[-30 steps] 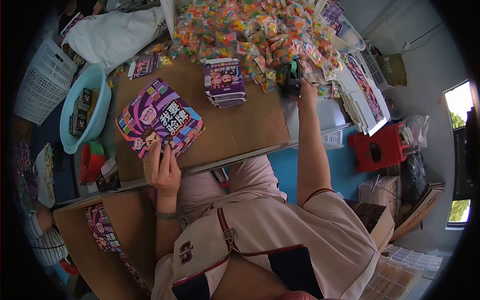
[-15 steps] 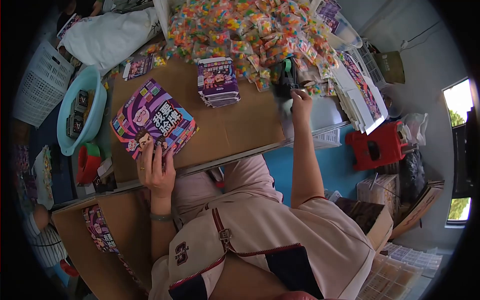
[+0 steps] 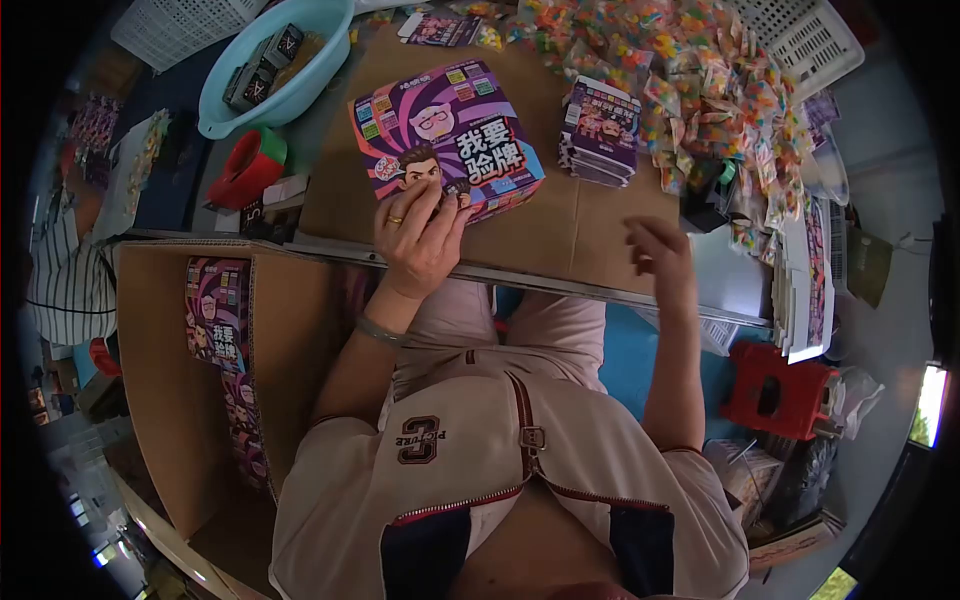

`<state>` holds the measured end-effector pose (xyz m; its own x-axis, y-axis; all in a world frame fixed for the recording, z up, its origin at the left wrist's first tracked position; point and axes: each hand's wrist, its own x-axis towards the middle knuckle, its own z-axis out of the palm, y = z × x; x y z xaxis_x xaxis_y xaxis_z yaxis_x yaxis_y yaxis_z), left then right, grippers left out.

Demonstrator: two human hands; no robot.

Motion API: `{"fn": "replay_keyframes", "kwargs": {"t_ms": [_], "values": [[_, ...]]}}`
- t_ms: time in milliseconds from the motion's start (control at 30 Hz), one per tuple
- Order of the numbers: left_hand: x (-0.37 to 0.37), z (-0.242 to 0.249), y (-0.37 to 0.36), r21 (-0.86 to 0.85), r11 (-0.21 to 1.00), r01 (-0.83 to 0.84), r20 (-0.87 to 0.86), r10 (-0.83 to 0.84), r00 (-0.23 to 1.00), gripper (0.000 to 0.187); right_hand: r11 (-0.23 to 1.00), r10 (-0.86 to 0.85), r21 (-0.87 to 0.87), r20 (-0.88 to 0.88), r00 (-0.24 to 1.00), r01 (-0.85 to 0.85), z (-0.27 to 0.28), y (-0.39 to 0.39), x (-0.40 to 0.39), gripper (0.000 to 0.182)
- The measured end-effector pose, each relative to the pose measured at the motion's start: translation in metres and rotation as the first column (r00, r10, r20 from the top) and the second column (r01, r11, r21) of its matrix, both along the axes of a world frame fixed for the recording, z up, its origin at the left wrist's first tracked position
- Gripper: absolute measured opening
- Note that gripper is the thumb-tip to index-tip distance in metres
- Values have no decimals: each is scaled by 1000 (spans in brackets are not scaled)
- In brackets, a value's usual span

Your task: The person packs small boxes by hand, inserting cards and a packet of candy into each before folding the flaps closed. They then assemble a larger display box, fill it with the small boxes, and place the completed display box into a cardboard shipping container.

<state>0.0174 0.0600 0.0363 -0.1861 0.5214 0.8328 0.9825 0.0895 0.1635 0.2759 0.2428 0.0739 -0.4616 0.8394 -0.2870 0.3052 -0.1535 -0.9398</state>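
A purple printed cardboard box (image 3: 450, 135) with cartoon faces and large white characters lies on the brown cardboard work surface. My left hand (image 3: 420, 235) grips its near edge, fingers bent over the printed top and the thumb hidden. My right hand (image 3: 660, 250) hovers over the cardboard, right of the box and apart from it. Its fingers are curled and a little blurred; anything small between them cannot be made out. Beyond that hand, a black tape dispenser (image 3: 712, 197) with a green part stands beside candy packets.
A stack of small purple boxes (image 3: 600, 130) stands behind my right hand. Clear candy packets (image 3: 680, 70) heap at the back right. Left are a light-blue basin (image 3: 215, 110), a tape roll (image 3: 250, 170) and an open carton (image 3: 160, 330). Flat printed sheets (image 3: 805, 290) lie right.
My right hand has left the tape dispenser and moved left toward the purple box. My left hand stays on the box, whose near side now shows more. The head view has shifted left.
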Motion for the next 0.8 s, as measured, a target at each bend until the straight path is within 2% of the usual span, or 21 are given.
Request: {"fn": "replay_keyframes", "kwargs": {"t_ms": [100, 133, 200, 300, 667, 800], "values": [[-1, -3, 1, 17, 1000, 19, 8, -19, 1000, 24, 912, 321, -218, -148, 936, -347, 26, -50, -78, 26], [-2, -3, 0, 27, 999, 26, 3, -26, 1000, 22, 910, 327, -217, -146, 934, -352, 25, -57, -94, 26], [-2, -2, -2, 25, 999, 24, 8, -24, 1000, 22, 833, 344, -370, -235, 909, -411, 23, -64, -119, 24], [-2, -3, -2, 49, 998, 34, 34, -36, 999, 22, 821, 303, -408, -282, 910, -400, 16, -63, -128, 22], [-2, -2, -2, 85, 996, 35, 86, -43, 995, 23, 840, 208, -482, -136, 969, -248, 20, -64, -142, 21], [3, 3, -5, -71, 997, -7, 33, 10, 999, 28, 847, 206, -490, -54, 977, -206, 26, -62, -149, 22]]}}
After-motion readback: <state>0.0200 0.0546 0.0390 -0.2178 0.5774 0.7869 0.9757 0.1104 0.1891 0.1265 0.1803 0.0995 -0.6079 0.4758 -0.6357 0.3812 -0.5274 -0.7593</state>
